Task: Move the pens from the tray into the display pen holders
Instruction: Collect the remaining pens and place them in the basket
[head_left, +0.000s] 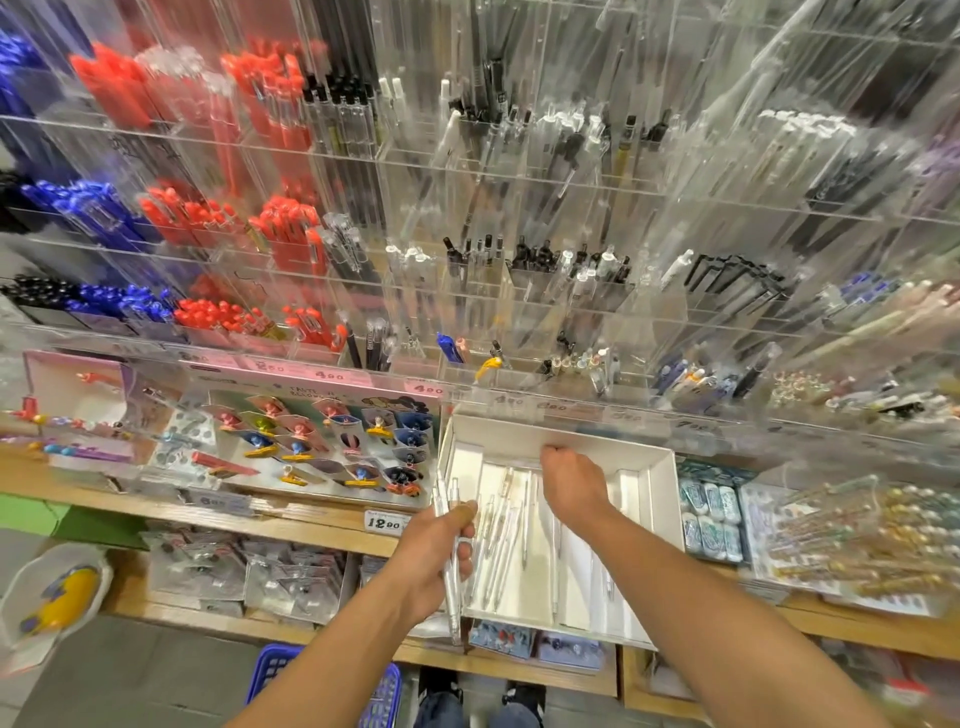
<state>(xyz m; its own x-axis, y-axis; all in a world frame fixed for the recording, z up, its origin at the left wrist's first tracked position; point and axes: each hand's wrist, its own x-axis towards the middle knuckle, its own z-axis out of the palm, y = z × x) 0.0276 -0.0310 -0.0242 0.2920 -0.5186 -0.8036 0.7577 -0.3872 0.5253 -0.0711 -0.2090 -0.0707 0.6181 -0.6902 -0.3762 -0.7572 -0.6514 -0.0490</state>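
- Nearest the camera, two bare forearms reach forward from the bottom edge; below them are dark shoes and a blue plastic basket (275, 670) on the floor.
- The left hand (434, 551) grips a bundle of clear plastic pens (451, 571), fingers curled round them, just beside the left edge of the tray.
- The right hand (571, 483) reaches deep into the white cardboard tray (660, 499); its fingers are curled toward the far wall, but whether they hold a pen cannot be told.
- Several loose clear pens (506, 535) lie on the tray floor, so emptying appears unfinished.
- Above rise tiers of clear acrylic display pen holders (519, 291), stocked with blue, red, black and transparent pens.
- Judging from this, pens are being gathered; none of the gripped bundle has reached a holder, and most of the work seems left.
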